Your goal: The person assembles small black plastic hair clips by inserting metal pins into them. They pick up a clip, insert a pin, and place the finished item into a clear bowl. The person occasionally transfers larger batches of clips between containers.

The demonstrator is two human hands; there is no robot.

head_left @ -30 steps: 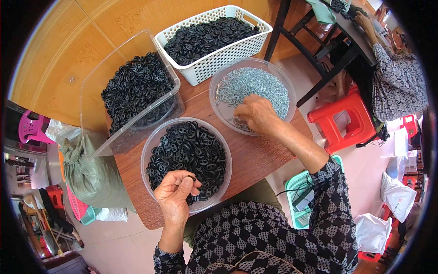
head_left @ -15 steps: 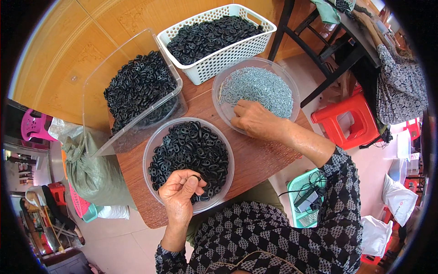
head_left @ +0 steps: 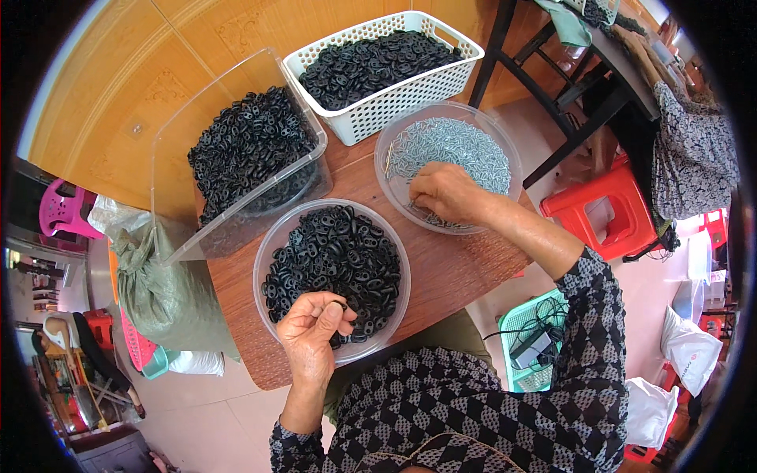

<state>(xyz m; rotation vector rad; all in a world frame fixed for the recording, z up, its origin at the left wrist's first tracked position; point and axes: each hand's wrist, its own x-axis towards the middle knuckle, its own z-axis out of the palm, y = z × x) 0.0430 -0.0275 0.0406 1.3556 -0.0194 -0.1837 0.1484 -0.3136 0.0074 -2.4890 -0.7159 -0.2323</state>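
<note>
My left hand (head_left: 310,325) is closed in a pinch, thumb against fingers, on a small black piece (head_left: 341,305). It hovers at the near edge of a round clear tub (head_left: 261,296) heaped with black oval two-hole pieces (head_left: 327,252). To the right, my right hand (head_left: 448,191) reaches into a second round clear tub (head_left: 518,165) of small silvery screws (head_left: 465,146). Its fingers point down and are drawn together among the screws at the near left side. Whatever lies between those fingertips is hidden.
On the wooden table (head_left: 441,268) also stand a clear rectangular bin (head_left: 236,211) and a white perforated basket (head_left: 394,110), both full of black pieces. A green sack (head_left: 169,292) leans at left. A red stool (head_left: 631,213) and green basket (head_left: 512,378) stand at right.
My right hand has shifted slightly right and down within the screw tub, its fingers dipping lower. My left hand keeps its pinch. The whole view has moved a little.
</note>
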